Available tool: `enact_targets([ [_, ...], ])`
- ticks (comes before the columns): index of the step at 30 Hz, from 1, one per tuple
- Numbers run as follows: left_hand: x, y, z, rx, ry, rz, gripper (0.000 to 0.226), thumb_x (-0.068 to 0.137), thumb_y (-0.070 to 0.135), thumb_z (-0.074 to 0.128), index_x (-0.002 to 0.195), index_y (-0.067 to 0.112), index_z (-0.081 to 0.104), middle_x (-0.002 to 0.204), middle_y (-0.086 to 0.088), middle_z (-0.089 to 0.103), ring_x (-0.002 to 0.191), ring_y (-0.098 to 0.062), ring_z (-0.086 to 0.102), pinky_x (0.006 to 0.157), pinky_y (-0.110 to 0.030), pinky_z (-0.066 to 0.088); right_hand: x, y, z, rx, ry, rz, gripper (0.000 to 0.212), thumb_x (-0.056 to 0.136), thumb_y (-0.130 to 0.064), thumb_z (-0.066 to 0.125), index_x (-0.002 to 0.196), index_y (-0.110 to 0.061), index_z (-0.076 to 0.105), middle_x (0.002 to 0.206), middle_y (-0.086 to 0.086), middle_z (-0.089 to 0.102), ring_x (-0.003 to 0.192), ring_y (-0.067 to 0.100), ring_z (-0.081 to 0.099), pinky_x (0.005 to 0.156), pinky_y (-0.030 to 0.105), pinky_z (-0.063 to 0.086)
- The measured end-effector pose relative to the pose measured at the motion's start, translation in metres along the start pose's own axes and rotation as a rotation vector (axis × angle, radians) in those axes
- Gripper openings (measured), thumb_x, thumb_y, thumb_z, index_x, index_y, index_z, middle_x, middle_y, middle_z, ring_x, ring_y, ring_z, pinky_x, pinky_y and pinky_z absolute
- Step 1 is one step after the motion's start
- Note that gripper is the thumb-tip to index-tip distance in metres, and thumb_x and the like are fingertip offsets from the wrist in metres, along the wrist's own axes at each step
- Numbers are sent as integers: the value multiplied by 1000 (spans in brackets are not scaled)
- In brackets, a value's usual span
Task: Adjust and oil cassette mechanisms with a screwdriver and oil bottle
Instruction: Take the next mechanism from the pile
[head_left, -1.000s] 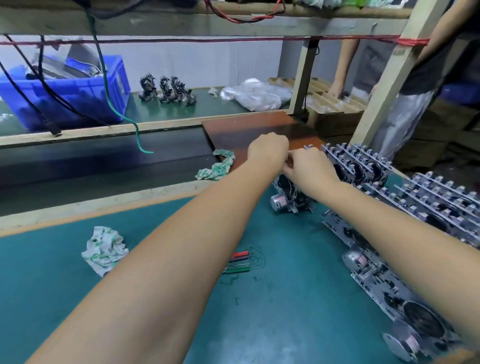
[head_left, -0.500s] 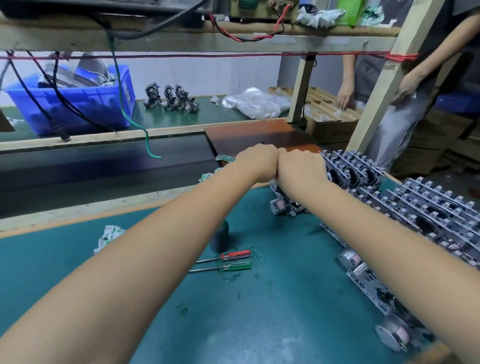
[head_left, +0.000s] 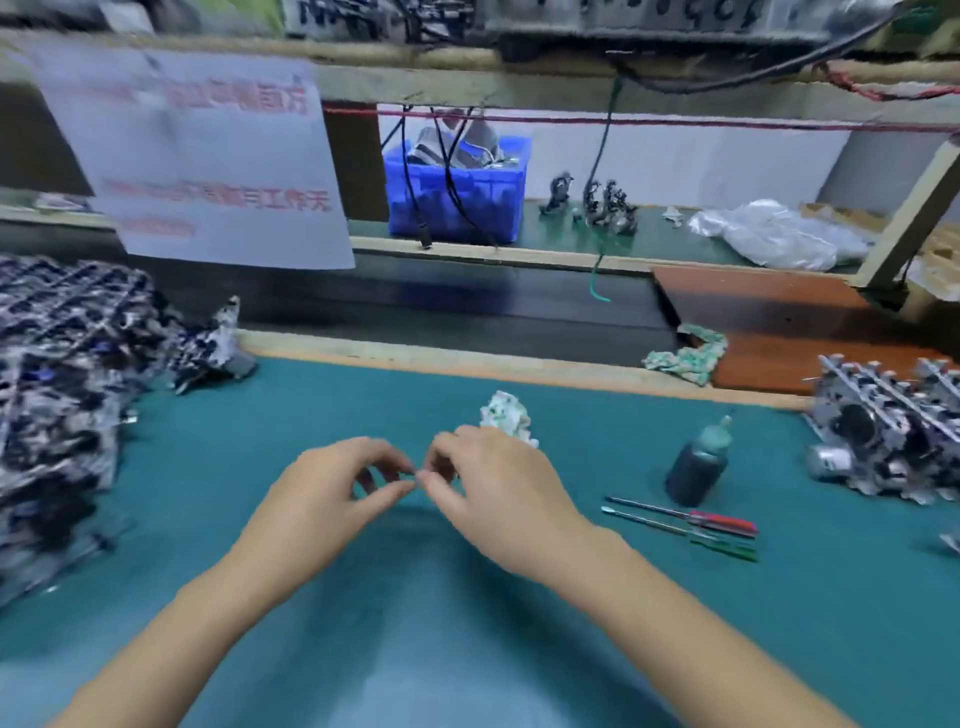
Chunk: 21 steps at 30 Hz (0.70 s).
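My left hand (head_left: 332, 499) and my right hand (head_left: 493, 488) meet fingertip to fingertip above the middle of the green mat (head_left: 467, 649). They pinch something tiny between them, too blurred to identify. A dark oil bottle (head_left: 698, 465) stands upright to the right of my hands. Just in front of it lie a red-handled screwdriver (head_left: 722, 521) and a green-handled screwdriver (head_left: 724, 546). A row of metal cassette mechanisms (head_left: 883, 431) sits at the right edge. A blurred heap of mechanisms (head_left: 57, 374) fills the left side.
A crumpled cloth (head_left: 506, 413) lies just behind my right hand, another cloth (head_left: 685, 356) by the brown board (head_left: 769, 312). Beyond the mat runs a dark belt (head_left: 467, 306). A paper sign (head_left: 208, 156) hangs at upper left, a blue bin (head_left: 457, 192) behind.
My hands left the mechanisms at the right and came back to the middle of the mat. The view swung left, bringing the left heap and the sign into sight.
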<state>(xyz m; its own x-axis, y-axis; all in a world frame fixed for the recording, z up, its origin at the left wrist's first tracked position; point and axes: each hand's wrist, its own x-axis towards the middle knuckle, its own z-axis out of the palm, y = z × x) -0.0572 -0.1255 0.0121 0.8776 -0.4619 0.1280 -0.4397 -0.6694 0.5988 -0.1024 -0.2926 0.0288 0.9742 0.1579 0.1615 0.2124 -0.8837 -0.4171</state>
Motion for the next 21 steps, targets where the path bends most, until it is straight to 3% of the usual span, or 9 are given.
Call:
enact_targets([
  [3,-22,-50,-23,37,59,-145,26,82,23,73,79,44,58,83,18,67,75,2,59,75,-28,50,32,-29,50,80,-134,-60,22,98,-29,43,107,-16,59,109,5,58,106,23,49,85,36,42],
  [5,-31,-70,-38,151,93,-205,19,83,22,72,88,37,62,95,12,67,88,-9,61,82,-34,48,53,-49,76,127,-170,-90,21,98,-24,44,108,-13,60,110,9,59,107,26,50,87,37,41],
  [8,-41,-87,-65,433,209,-150,25,76,10,77,99,15,70,97,-4,66,97,-30,60,82,-44,47,82,-87,104,259,-183,-131,21,96,-18,46,111,-10,58,113,12,61,106,30,54,89,40,42],
  [10,-51,-98,-87,577,301,-123,37,64,7,84,98,11,70,97,-9,66,94,-34,59,75,-48,48,98,-113,115,377,-170,-156,25,93,-13,49,118,-13,54,113,10,60,103,30,55,89,39,41],
  [14,-80,-141,-131,703,347,-313,62,54,26,90,108,13,62,99,-13,62,86,-38,59,67,-52,50,119,-152,129,481,-146,-267,45,92,-18,57,135,-22,44,121,11,53,107,31,51,91,40,40],
  [17,-99,-165,-147,665,300,-458,53,60,53,71,100,19,64,88,-8,66,76,-33,65,63,-52,54,129,-164,135,412,-175,-359,41,92,-20,58,132,-19,49,124,11,55,114,31,47,91,42,41],
  [21,-112,-169,-149,567,280,-394,45,64,63,56,100,36,61,85,-2,73,70,-27,68,60,-49,56,135,-162,130,404,-178,-415,35,90,-19,63,123,-12,55,116,14,60,105,32,54,85,39,40],
])
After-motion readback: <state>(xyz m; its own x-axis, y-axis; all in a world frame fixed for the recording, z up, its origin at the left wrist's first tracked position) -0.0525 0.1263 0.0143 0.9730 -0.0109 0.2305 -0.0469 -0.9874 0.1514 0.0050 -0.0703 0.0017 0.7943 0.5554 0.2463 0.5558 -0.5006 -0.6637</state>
